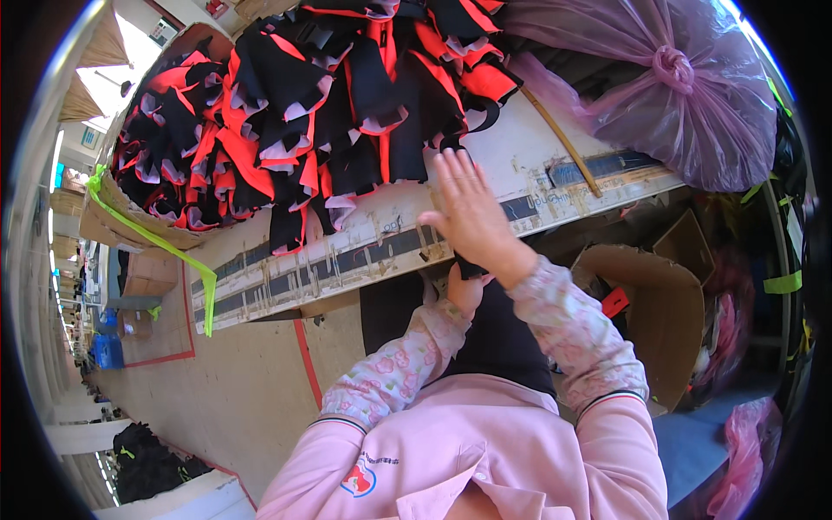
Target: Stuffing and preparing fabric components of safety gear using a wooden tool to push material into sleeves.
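My right hand (pixel 469 206) is stretched out flat over the front edge of the worktable (pixel 381 227), fingers extended and thumb out to the left. Below it, my left hand (pixel 465 291) is closed around a small piece of black fabric (pixel 471 267) at the table's edge. My right wrist partly covers that piece, so its full shape is hidden. Beyond the hands lies a big heap of black and bright orange-red fabric pieces (pixel 373 95) with greyish undersides. Its nearest black pieces end just past my right fingertips.
A tied, translucent purple plastic bag (pixel 685 113) fills the far right of the table. A thin wooden stick (pixel 559 139) lies beside it. Under the table at right stands an open cardboard box (pixel 654 321). Yellow-green tape (pixel 156 238) hangs at the left corner.
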{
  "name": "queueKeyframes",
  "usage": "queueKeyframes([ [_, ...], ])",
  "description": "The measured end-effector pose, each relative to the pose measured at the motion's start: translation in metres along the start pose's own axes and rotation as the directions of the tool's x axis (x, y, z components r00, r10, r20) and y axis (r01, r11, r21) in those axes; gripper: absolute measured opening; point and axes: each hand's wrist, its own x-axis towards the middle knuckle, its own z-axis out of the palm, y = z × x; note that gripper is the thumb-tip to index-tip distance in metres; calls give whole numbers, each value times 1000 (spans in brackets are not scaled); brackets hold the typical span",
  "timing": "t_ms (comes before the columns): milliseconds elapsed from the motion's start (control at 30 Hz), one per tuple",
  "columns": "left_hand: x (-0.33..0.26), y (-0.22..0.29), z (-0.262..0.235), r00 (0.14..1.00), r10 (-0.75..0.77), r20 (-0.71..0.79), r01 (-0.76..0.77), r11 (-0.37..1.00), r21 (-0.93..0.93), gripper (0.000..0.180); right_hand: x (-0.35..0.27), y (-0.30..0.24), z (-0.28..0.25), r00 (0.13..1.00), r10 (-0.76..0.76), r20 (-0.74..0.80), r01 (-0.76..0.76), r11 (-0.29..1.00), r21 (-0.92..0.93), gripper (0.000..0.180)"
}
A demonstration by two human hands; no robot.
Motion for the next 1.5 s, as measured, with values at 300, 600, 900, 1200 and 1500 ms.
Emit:
queueKeyframes([
  [300,4,7,-9,970,-191,149,209,971,-115,28,-25,76,48,993,-46,113,72,968,-239,75],
  [600,5,20,-7,929,-222,295,293,929,-224,38,-1,96,13,995,96,19,-94,994,-63,47],
  [900,3,18,-4,936,-197,291,271,932,-240,38,-50,186,-53,906,414,-94,-363,640,-677,24],
  [1200,2,14,1,941,-208,267,286,911,-298,36,-70,193,-68,863,503,-40,-477,789,-387,22],
  [1500,3,15,4,950,-229,210,267,947,-179,34,-257,70,-125,697,651,300,-702,534,470,17],
])
